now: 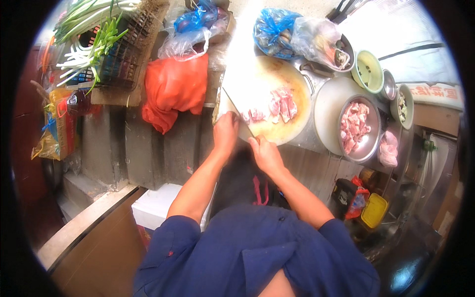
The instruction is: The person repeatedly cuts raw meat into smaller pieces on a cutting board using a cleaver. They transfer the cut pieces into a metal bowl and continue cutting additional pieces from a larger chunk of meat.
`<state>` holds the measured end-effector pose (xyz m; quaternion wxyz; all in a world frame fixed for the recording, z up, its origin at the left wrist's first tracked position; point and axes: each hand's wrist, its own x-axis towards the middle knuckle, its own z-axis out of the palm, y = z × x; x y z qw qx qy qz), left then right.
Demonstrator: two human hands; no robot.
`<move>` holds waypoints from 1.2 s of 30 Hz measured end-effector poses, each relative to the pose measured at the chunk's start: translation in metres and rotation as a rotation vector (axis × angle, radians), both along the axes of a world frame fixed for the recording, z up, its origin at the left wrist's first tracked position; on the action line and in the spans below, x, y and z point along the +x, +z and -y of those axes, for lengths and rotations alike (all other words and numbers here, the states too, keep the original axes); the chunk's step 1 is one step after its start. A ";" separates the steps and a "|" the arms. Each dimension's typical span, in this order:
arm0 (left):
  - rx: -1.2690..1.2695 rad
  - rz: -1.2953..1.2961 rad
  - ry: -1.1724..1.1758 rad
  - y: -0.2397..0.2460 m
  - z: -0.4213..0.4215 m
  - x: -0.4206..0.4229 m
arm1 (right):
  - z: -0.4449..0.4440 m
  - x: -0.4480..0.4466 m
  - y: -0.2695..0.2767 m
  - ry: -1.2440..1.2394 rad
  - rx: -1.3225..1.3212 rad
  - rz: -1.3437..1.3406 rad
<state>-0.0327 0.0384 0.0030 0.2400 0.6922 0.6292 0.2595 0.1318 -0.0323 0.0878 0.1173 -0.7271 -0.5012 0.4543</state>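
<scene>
My right hand (268, 155) grips the handle of a cleaver-like knife (243, 128), its broad blade slanting away to the upper left. Close by on the blade's left side is my left hand (225, 133), fingers curled down at the near left edge of a round cutting board (301, 111). Glare and the fingers hide whether that hand holds anything. Thick strips of raw meat (284, 105) lie side by side on the board. Smaller cut pieces of meat (255, 114) sit between these strips and the blade.
A metal bowl of meat chunks (355, 128) stands at right, near a green bowl (368, 71). Blue plastic bags (276, 33) lie behind the board. At left are a red plastic bag (176, 89) and a crate (124, 61) with scallions (91, 22).
</scene>
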 end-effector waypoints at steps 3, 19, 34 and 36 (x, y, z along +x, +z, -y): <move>-0.160 0.166 0.108 -0.001 -0.003 0.003 | 0.016 0.026 0.001 -0.087 -0.018 -0.115; -0.127 -0.073 -0.709 0.046 -0.132 0.084 | 0.038 0.040 0.013 -0.053 -0.104 -0.113; -0.483 -0.172 -0.838 0.037 -0.146 0.117 | 0.021 0.058 0.016 -0.028 -0.106 -0.027; -0.454 -0.123 -0.827 0.053 -0.140 0.115 | 0.021 0.060 0.010 -0.043 -0.075 -0.013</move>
